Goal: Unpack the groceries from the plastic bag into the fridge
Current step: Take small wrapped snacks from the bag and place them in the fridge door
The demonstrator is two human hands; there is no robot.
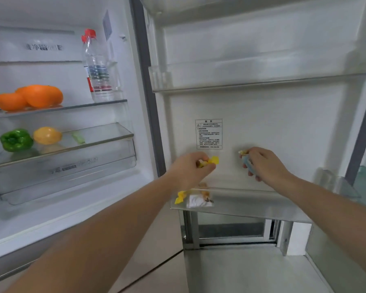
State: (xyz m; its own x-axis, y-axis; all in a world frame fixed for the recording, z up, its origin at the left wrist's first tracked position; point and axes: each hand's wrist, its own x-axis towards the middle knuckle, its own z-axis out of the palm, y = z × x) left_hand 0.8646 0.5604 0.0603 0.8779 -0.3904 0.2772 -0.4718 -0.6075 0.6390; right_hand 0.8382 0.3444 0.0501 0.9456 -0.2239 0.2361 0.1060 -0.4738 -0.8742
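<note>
L grip [191,169] pinching yellow candy [209,162], R grip [264,163] curled round blue packet [247,162], over door shelf [251,203]

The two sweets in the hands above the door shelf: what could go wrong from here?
1. The left hand only pinches the yellow sweet at its wrapper, so it may slip.
2. The right hand holds the blue sweet above the door shelf; released too near the front edge, it could fall to the floor.
</note>
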